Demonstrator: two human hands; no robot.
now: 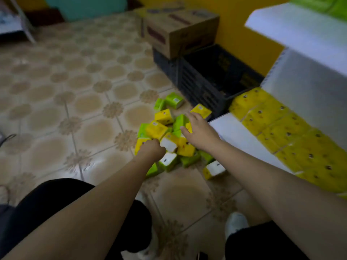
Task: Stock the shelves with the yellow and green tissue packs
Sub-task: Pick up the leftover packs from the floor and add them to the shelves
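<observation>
Yellow and green plastic-wrapped tissue packs (pixel 170 139) lie in a loose heap on the patterned beige floor tiles (pixel 56 102), centre of the frame, just beside the low white shelf (pixel 236 134) at right. Prob dumped there so each pack is a short reach from the shelf.

Left hand (pixel 153 150) is down on the near edge of the heap w/ fingers curled under, at a white-ended yellow pack (pixel 169 144); looks like it grips that pack, but the fingertips are hidden so can't be sure. Right hand (pixel 198 131) hovers over the top of the heap, fingers spread and relaxed, pinching nothing; seems to be reaching for a next pack.

Rows of yellow packs w/ dark dots (pixel 285 136) already sit tight side by side on the lower shelf, right of frame, so that level is partly stocked. Green packs (pixel 330 6) show at the upper right corner on a higher level, blurred.

Behind the heap, a dark plastic crate (pixel 206 85) w/ a brown cardboard box (pixel 180 32) resting on its far end, upper centre; likely where stock came from.

Judgement: mid-task, plenty of packs still on the floor.
</observation>
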